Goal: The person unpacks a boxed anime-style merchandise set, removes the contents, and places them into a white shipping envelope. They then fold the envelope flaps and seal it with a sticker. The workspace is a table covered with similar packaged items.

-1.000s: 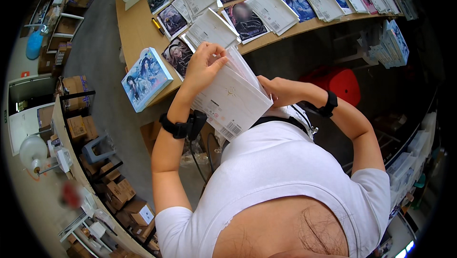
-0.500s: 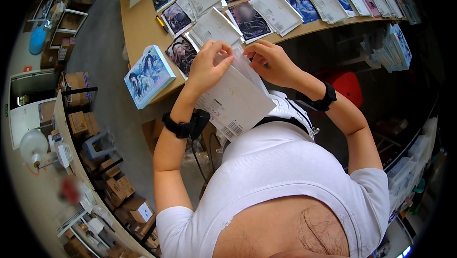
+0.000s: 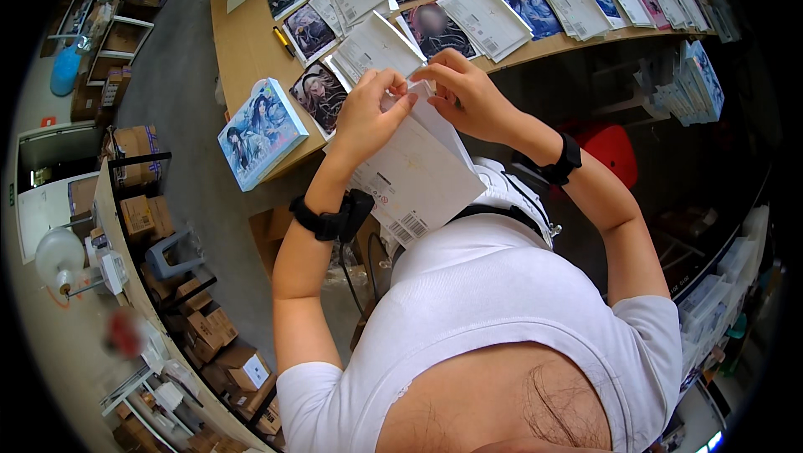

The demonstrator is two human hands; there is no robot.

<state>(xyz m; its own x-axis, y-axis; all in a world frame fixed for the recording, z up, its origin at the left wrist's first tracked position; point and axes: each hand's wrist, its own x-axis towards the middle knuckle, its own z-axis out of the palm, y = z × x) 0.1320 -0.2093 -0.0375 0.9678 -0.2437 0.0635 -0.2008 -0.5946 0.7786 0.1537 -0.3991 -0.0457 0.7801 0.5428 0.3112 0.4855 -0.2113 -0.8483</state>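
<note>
In front of my waist, a flat white cardboard sleeve (image 3: pixel 422 173) with a barcode near its lower corner hangs tilted. My left hand (image 3: pixel 374 118) is closed on its upper edge, thumb and fingers pinched together. Close beside it, my right hand (image 3: pixel 477 102) has curled fingers at the sleeve's upper end, its index finger reaching toward the left fingertips. What lies between the right fingers is partly hidden. Just past the hands, a white sleeve (image 3: pixel 376 47) and a dark illustrated card (image 3: pixel 320 95) lie on the table.
The wooden table (image 3: pixel 242 51) bears rows of white sleeves and illustrated cards. At its near left corner sits a blue illustrated box (image 3: pixel 261 133). A yellow-and-black pen (image 3: pixel 283 40) lies behind it. A red seat (image 3: pixel 606 156) stands at right, below a stack of blue-covered items (image 3: pixel 698 85).
My right hand has moved slightly left and up, its index finger now close to the left fingertips. My left hand and the sleeve have shifted only a little.
</note>
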